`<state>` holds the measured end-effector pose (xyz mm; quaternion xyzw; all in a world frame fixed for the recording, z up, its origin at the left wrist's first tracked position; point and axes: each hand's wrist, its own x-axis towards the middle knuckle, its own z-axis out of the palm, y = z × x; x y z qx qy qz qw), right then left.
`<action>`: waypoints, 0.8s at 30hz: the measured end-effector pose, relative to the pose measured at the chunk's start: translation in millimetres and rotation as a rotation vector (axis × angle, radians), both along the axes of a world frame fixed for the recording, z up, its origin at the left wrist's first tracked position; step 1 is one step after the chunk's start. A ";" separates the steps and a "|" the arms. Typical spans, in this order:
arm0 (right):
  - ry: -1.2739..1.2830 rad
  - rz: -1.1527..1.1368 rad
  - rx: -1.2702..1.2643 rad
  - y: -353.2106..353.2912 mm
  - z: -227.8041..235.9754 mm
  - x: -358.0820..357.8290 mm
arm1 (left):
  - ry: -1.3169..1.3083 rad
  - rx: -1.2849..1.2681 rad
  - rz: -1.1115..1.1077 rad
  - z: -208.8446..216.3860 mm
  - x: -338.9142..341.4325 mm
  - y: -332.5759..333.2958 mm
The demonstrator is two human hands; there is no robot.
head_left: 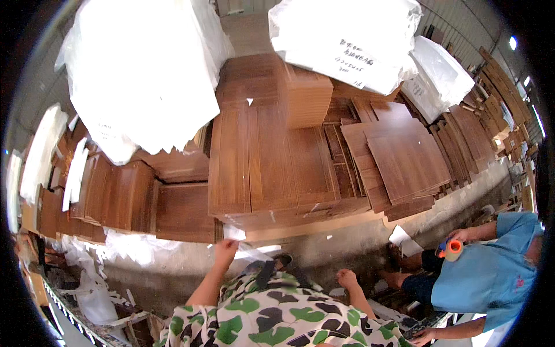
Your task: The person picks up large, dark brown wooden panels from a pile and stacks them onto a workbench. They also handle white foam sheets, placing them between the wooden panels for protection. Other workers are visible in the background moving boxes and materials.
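Left hand: From where I stand, the left hand (226, 248) is at lower centre-left, just beside the near edge of the wood stack; its fingers are curled inward, though I cannot tell whether they pinch anything.
Right hand: The right hand (347, 279) is at lower centre, apart from the stack, fingers bent in; whether they close fully I cannot tell.
Pale strip: A translucent strip (261, 252) lies just right of the left hand; contact is unclear.
Wood stack: Flat brown panels (272, 156) fill the middle of the frame, and a tall brown block (309, 95) stands on them at upper centre.
Loose panels: More brown sheets (407, 159) overlap unevenly, right of centre.
White bundles: One large white-wrapped package (141, 69) is at upper left; another, with dark handwriting (347, 37), is at upper centre-right.
Co-worker: At lower right, a person in a blue shirt (485, 277) holds an orange-rimmed tape roll (454, 247).
Clothing: The wearer's camouflage top (277, 318) spans the bottom.
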<state>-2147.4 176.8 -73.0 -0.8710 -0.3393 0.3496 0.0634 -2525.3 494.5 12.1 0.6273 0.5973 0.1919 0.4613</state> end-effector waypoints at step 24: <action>0.049 -0.256 -0.075 127.7 -17.5 -183.6 | -0.060 0.135 -0.865 57.8 -79.0 175.9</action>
